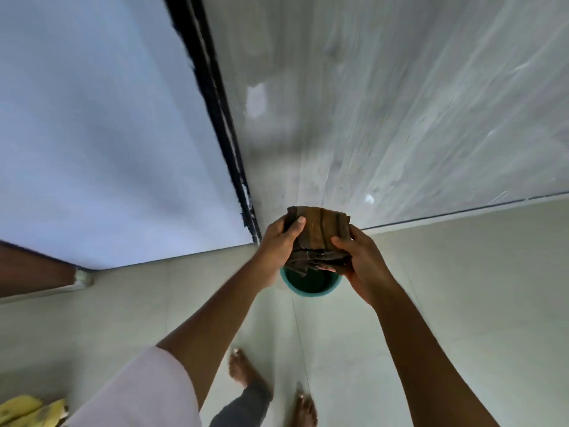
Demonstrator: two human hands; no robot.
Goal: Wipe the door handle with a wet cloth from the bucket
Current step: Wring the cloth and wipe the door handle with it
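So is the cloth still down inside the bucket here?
No, both hands, left and right, hold the brown cloth above the teal bucket.

The cloth and hands hide the bucket's far rim.

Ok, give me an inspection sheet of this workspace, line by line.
Surface: pale tiled floor, bare where visible.
Job's things: brown cloth held over the teal bucket; door handle not in view.
Clutter: yellow object at lower left, too cropped to identify.
Grippers: left hand and right hand both grip the cloth.
Cables: nothing seen.
Surroundings: grey streaked wall, white panel, bare feet.
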